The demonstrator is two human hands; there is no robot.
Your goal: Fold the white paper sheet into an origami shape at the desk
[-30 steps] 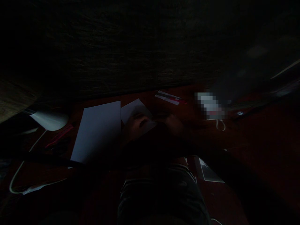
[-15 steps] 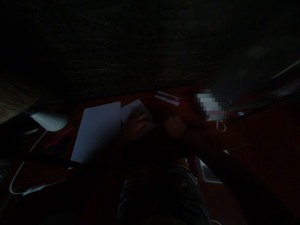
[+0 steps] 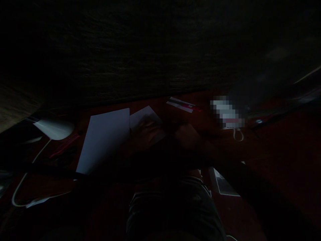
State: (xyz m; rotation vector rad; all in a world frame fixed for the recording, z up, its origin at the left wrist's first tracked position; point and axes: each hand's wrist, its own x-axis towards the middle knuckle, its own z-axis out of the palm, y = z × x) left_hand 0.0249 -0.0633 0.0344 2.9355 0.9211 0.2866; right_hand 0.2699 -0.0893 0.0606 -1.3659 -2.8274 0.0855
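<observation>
The scene is very dark. My left hand [image 3: 145,130] rests on a small white sheet of paper [image 3: 139,115], fingers lying across it and partly lost in shadow. To its right, my right hand [image 3: 188,134] is closed like a fist near the paper's right edge. Whatever it may hold is hidden in the dark. A larger white sheet [image 3: 107,135] lies just left of the small one, their edges meeting. Beyond my right hand, a pink-red cutter-like tool [image 3: 192,107] lies on a narrow light strip [image 3: 173,101].
A white lamp-like object [image 3: 55,130] with a pale cable stands at the left, a pink-red item [image 3: 64,146] beside it. At the right lies a blurred-out pale object [image 3: 225,112] with a cord loop [image 3: 238,134]. A picture-like sheet [image 3: 225,185] lies near my right forearm. The surface is reddish [image 3: 276,154].
My left hand's fingers have shifted slightly on the small paper and look darker. My right hand stays closed in nearly the same place. The view has moved a little.
</observation>
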